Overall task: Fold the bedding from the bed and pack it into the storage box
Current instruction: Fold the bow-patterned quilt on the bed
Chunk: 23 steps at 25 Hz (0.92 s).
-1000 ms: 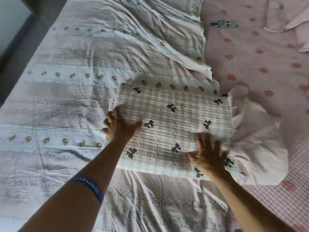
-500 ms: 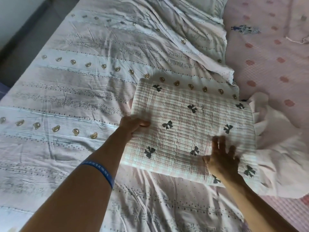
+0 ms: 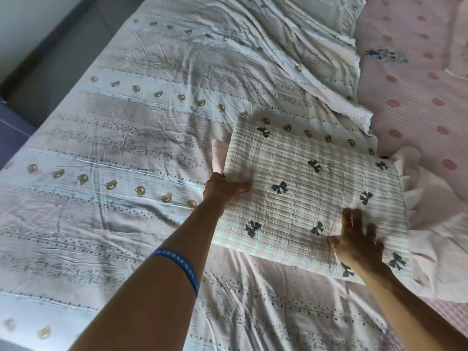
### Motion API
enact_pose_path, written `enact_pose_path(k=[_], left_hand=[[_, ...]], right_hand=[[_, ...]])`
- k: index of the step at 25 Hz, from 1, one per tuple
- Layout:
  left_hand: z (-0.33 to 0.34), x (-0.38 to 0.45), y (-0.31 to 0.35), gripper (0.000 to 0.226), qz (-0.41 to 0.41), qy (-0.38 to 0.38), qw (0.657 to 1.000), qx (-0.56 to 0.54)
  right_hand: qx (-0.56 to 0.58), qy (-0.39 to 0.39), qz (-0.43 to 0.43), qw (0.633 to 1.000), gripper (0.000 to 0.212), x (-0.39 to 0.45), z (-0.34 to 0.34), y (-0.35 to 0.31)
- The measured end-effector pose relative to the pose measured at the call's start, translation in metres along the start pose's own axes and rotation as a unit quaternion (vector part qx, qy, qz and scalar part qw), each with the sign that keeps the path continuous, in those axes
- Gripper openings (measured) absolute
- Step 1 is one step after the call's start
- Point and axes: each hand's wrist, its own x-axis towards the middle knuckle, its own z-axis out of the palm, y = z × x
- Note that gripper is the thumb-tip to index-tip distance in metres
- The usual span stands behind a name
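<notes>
Rumpled bear-print duvet; left hand grips folded quilt, right hand flat.

Floor: grey, beside the bed's left edge.
Wall: pale, upper left corner.
Furniture: bluish-purple piece at left edge, partly visible.
</notes>
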Motion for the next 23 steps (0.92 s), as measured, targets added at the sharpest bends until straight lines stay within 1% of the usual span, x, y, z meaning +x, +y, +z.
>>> enact_pose_path(k=[3, 6, 7, 8, 9, 12, 14, 15, 16, 17, 18, 19, 20, 21, 22, 23], left_hand=[[-0.002, -0.002, -0.001, 0.109, 0.003, -0.014, 0.999, -0.043], [-0.006, -0.012, 0.005, 0.089, -0.029, -0.049, 0.995, -0.087], [-0.004, -0.014, 0.005, 0.086, -0.032, -0.038, 0.994, -0.099], [-0.001, -0.013, 0.006, 0.083, -0.022, -0.019, 0.995, -0.098], [0.001, -0.019, 0.01, 0.076, 0.003, 0.004, 0.995, -0.096], [-0.007, -0.071, 0.018, 0.038, 0.075, 0.041, 0.985, -0.15], [-0.023, -0.088, -0.003, 0.028, 0.081, 0.092, 0.979, -0.162], [-0.033, -0.09, -0.016, 0.029, 0.069, 0.111, 0.978, -0.16], [-0.042, -0.087, -0.027, 0.032, 0.058, 0.11, 0.98, -0.155], [-0.049, -0.082, -0.03, 0.04, 0.048, 0.077, 0.986, -0.143], [-0.055, -0.073, -0.031, 0.052, 0.044, 0.031, 0.992, -0.117], [-0.057, -0.066, -0.028, 0.07, 0.045, -0.005, 0.997, -0.068], [-0.058, -0.06, -0.022, 0.093, 0.045, -0.032, 0.998, -0.002], [-0.056, -0.058, -0.019, 0.112, 0.048, -0.028, 0.994, 0.094], [-0.055, -0.062, -0.018, 0.117, 0.055, 0.02, 0.977, 0.203], [-0.05, -0.067, -0.019, 0.11, 0.079, 0.103, 0.943, 0.307]], right_hand=[[-0.002, -0.002, 0.003, 1.0, 0.083, 0.0, 0.001, 0.002], [-0.003, -0.007, 0.004, 1.0, 0.083, 0.001, 0.005, 0.002], [-0.001, -0.006, 0.003, 1.0, 0.083, 0.002, 0.006, 0.002], [0.004, -0.002, 0.001, 1.0, 0.083, 0.003, 0.005, 0.002], [0.012, 0.003, 0.0, 1.0, 0.083, 0.003, 0.003, 0.002], [0.036, 0.042, -0.021, 0.998, 0.085, -0.008, -0.001, 0.005], [0.032, 0.071, -0.057, 0.995, 0.087, -0.022, 0.0, 0.002], [0.024, 0.081, -0.072, 0.994, 0.086, -0.027, 0.002, -0.003], [0.017, 0.09, -0.083, 0.992, 0.083, -0.029, 0.004, -0.009], [0.014, 0.091, -0.088, 0.992, 0.08, -0.025, 0.002, -0.016], [0.013, 0.078, -0.08, 0.994, 0.077, -0.021, -0.003, -0.021], [0.016, 0.06, -0.065, 0.996, 0.075, -0.015, -0.006, -0.025], [0.012, 0.044, -0.053, 0.998, 0.074, -0.011, -0.007, -0.026], [0.013, 0.03, -0.053, 0.998, 0.073, -0.012, -0.004, -0.024], [0.016, 0.03, -0.066, 0.997, 0.073, -0.016, 0.003, -0.022], [0.015, 0.036, -0.081, 0.996, 0.073, -0.019, 0.008, -0.02]])
